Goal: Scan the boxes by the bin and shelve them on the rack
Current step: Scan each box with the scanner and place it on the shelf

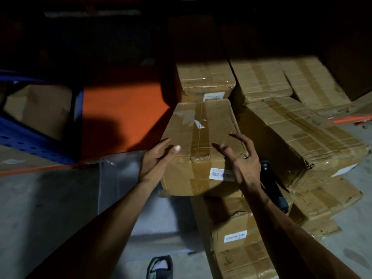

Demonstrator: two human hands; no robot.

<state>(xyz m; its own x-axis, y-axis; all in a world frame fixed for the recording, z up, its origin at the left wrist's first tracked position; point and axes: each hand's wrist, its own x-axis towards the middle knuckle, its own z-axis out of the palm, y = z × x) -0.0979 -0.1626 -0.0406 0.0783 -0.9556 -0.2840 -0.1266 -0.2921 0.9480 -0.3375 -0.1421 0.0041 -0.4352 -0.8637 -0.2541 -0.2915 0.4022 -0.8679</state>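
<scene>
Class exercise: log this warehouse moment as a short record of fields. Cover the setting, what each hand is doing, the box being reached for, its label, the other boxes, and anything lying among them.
Setting: dim warehouse floor beside a blue rack
Left hand: open, at the left edge of the top box
Right hand: open, fingers spread above the box's right side
Top box: taped brown cardboard, resting on the stack
Label: white barcode sticker on its near face
Other boxes: similar cartons stacked to the right
Dark object: behind the right forearm, kind unclear
</scene>
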